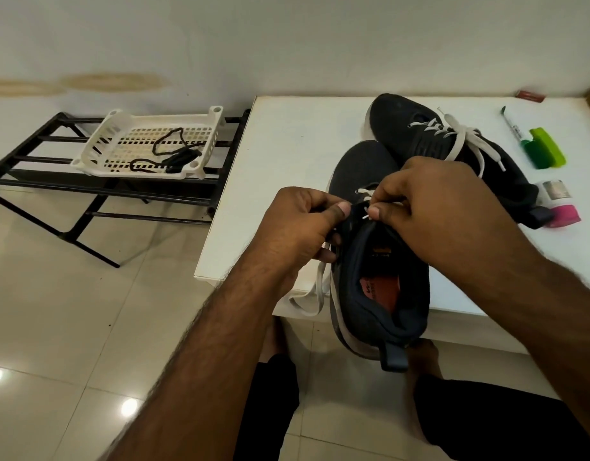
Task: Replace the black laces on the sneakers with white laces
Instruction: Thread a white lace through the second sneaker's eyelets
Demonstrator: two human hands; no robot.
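Observation:
A dark sneaker (pixel 380 281) lies at the white table's front edge, its heel overhanging toward me. My left hand (pixel 300 227) grips its upper left side near the eyelets, thumb on top. My right hand (pixel 430 201) pinches the tip of a white lace (pixel 366 216) at the shoe's tongue. The lace's other part (pixel 315 294) hangs down on the left of the shoe. A second dark sneaker (pixel 430 138) with white laces threaded lies behind it. Black laces (pixel 173 151) lie in a white basket (pixel 97 141).
The basket sits on a black metal rack (pixel 54 184) left of the white table (pixel 287 144). On the table's right are a marker pen (pixel 513 124), a green object (pixel 546 148), a tape roll (pixel 556 189) and a pink item (pixel 566 216). Tiled floor lies below.

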